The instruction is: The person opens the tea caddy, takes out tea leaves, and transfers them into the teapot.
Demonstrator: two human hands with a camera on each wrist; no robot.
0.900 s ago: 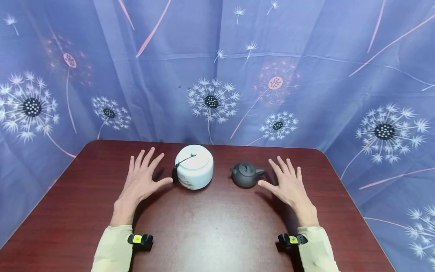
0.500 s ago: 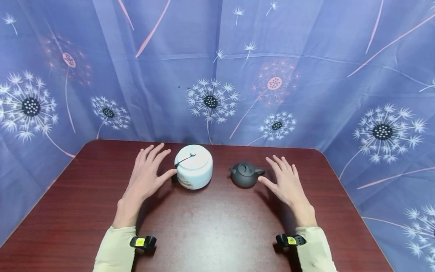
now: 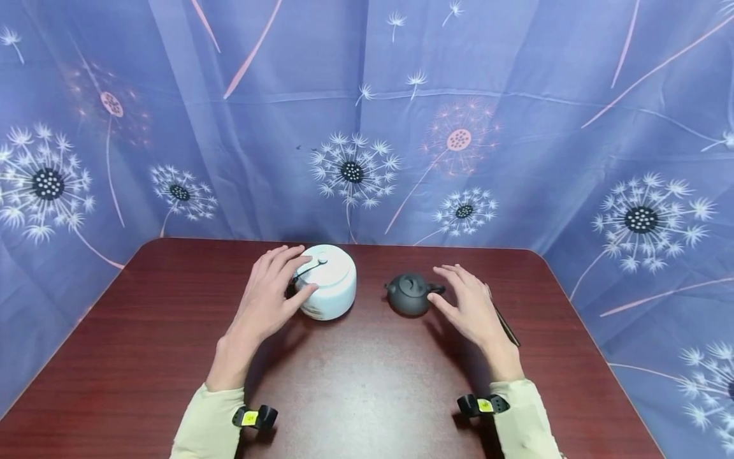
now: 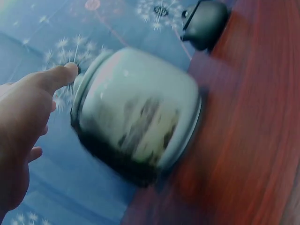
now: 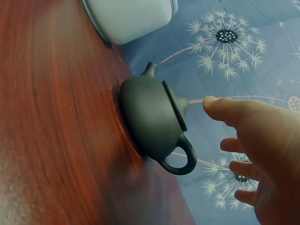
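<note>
A white lidded ceramic jar [image 3: 330,294] with a dark cord across its lid stands upright on the table. My left hand [image 3: 265,298] is at its left side, overlapping the lid's edge in the head view, fingers spread. The left wrist view shows the jar [image 4: 140,93] with a dark painted pattern, and the thumb of my left hand [image 4: 23,117] near the lid knob. A small black teapot [image 3: 408,296] sits to the right, spout leftward. My right hand [image 3: 471,312] hovers by its handle, fingers loosely bent and holding nothing; the right wrist view shows a gap between hand and teapot [image 5: 150,115].
A thin dark stick [image 3: 507,326] lies on the brown wooden table [image 3: 355,389], partly hidden behind the right hand. A blue dandelion-print curtain [image 3: 264,140] hangs along the table's back and sides. A black wrist camera [image 3: 255,417] is strapped to the left sleeve; the right has another.
My left hand has moved right, from beside the jar to over its left side. My right hand has shifted slightly left toward the teapot's handle, and the dark stick now shows behind it.
</note>
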